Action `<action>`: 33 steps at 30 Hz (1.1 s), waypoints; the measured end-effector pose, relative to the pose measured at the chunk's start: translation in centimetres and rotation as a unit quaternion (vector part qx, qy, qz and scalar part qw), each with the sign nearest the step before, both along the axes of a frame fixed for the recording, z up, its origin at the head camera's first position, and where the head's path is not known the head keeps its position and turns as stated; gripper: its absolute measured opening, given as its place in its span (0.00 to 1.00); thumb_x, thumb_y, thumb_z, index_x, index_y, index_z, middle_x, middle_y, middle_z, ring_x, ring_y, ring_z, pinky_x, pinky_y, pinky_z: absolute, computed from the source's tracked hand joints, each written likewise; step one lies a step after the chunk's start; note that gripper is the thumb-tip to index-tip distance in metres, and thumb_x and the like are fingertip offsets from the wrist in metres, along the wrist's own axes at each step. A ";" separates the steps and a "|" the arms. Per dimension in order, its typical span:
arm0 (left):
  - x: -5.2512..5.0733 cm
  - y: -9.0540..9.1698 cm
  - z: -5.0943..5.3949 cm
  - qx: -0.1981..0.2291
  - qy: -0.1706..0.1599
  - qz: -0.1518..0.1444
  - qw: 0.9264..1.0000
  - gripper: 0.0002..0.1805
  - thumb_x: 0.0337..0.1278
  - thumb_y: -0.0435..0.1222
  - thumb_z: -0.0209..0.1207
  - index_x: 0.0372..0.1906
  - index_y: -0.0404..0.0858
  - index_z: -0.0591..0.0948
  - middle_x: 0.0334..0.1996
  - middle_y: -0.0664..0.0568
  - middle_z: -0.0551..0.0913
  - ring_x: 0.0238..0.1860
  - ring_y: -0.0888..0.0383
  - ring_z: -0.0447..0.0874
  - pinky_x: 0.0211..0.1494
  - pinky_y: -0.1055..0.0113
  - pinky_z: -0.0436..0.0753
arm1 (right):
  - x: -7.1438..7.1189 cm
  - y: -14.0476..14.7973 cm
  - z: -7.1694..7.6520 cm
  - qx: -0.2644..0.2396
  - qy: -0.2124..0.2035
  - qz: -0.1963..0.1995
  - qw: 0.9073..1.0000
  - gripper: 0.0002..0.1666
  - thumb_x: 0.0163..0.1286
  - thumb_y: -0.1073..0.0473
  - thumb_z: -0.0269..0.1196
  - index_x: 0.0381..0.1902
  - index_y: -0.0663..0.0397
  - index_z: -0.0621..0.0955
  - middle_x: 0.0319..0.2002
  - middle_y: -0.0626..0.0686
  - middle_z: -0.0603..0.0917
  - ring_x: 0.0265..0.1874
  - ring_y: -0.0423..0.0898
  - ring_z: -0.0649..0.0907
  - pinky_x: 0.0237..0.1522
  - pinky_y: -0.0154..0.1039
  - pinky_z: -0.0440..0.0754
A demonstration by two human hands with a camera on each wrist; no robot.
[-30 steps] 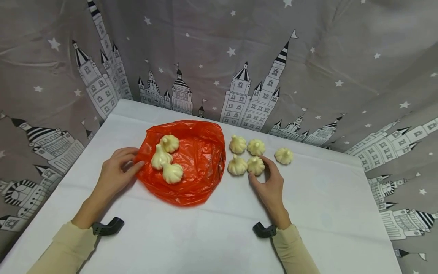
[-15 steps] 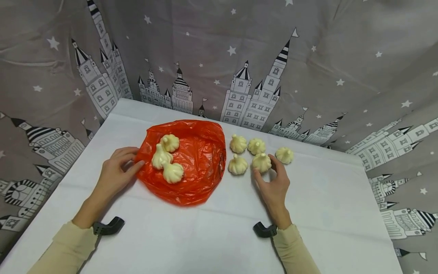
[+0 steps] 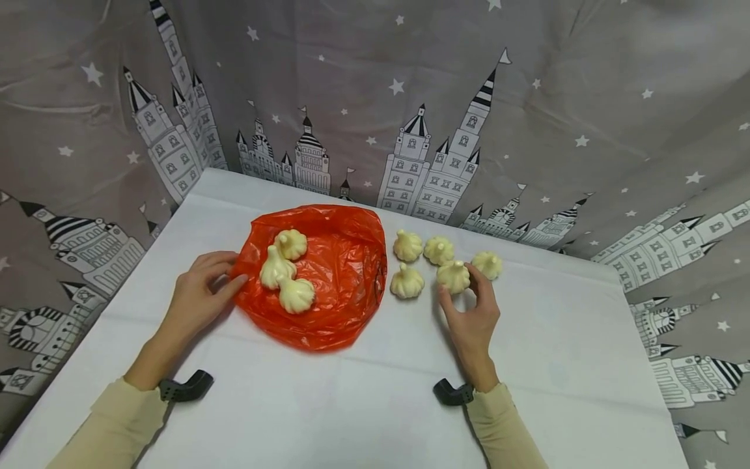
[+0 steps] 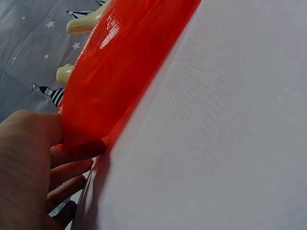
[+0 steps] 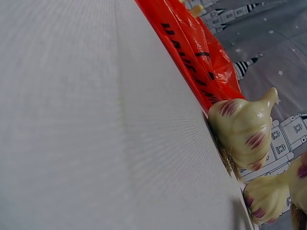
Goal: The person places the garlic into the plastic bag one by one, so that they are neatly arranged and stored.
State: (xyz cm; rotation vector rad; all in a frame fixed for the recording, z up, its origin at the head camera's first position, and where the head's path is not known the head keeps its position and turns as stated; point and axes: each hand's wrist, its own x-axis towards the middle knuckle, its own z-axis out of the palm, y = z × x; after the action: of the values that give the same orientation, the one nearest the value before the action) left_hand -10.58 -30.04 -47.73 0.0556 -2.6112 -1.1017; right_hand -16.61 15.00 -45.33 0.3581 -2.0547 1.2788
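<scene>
My left hand [image 3: 198,294] pinches the left rim of a red plastic bag [image 3: 342,286], which lies spread open; in the left wrist view the thumb and fingers of the hand [image 4: 33,167] are at the edge of the bag [image 4: 115,72]. Three cream garlic bulbs [image 3: 296,296] sit in the bag's left part. To the right of it, my right hand [image 3: 473,319] grips one bulb [image 3: 453,277] between thumb and fingers. In the right wrist view this bulb [image 5: 298,184] is partly cut off at the right edge, near another bulb [image 5: 240,129] with purple streaks.
Beside the bag on the white table [image 3: 351,410] are a front bulb [image 3: 407,282], two back bulbs [image 3: 407,245] [image 3: 439,250], and one further right [image 3: 487,265], just behind the right fingers. A grey curtain [image 3: 351,78] with printed castles stands behind the table.
My right hand has moved a little to the right with the gripped bulb, away from the front bulb beside it. My left hand and the bag have stayed in place.
</scene>
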 end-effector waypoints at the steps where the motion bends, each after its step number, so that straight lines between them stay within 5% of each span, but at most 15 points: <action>1: 0.0 0.0 0.0 -0.002 -0.002 0.001 1.000 0.10 0.67 0.37 0.69 0.42 0.32 0.89 0.64 0.39 0.82 0.70 0.41 0.73 0.61 0.93 0.62 | 0.1 0.0 0.1 -0.002 0.001 0.000 1.000 0.33 0.53 0.78 0.74 0.59 0.76 0.80 0.53 0.71 0.86 0.52 0.64 0.86 0.58 0.32 0.80; 9: 0.2 -0.3 -0.2 -0.006 0.002 0.000 1.000 0.10 0.68 0.37 0.68 0.41 0.33 0.88 0.63 0.38 0.82 0.69 0.39 0.74 0.58 0.95 0.58 | 0.5 -1.3 1.0 -0.021 0.015 0.002 1.000 0.31 0.56 0.74 0.72 0.59 0.75 0.80 0.53 0.68 0.85 0.55 0.56 0.85 0.62 0.34 0.80; 22: 0.0 0.0 0.0 0.006 0.005 -0.002 1.000 0.08 0.66 0.35 0.70 0.40 0.32 0.88 0.63 0.38 0.82 0.69 0.39 0.74 0.58 0.95 0.60 | 0.9 -3.4 3.4 -0.013 0.028 0.011 0.999 0.32 0.54 0.73 0.73 0.58 0.76 0.80 0.52 0.72 0.85 0.52 0.66 0.84 0.61 0.33 0.79; 27: 0.0 -0.1 0.1 0.012 0.006 -0.001 1.000 0.08 0.66 0.35 0.70 0.40 0.33 0.88 0.63 0.39 0.83 0.69 0.40 0.74 0.59 0.94 0.63 | 1.1 -4.6 4.4 -0.009 0.004 0.021 1.000 0.33 0.55 0.71 0.75 0.60 0.74 0.80 0.53 0.69 0.86 0.52 0.63 0.84 0.60 0.35 0.78; 33: 0.1 0.0 0.0 0.009 0.005 -0.001 1.000 0.07 0.65 0.35 0.71 0.40 0.33 0.89 0.62 0.39 0.83 0.68 0.41 0.75 0.58 0.95 0.62 | 0.4 -5.1 3.1 0.018 -0.037 0.038 0.998 0.35 0.58 0.64 0.78 0.64 0.61 0.81 0.56 0.58 0.87 0.54 0.55 0.85 0.60 0.44 0.80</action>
State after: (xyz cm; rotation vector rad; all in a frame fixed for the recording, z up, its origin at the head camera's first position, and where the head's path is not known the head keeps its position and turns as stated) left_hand -10.52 -30.08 -47.72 0.0518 -2.5934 -1.1223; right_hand -16.25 9.95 -42.18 0.4133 -2.1467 1.3192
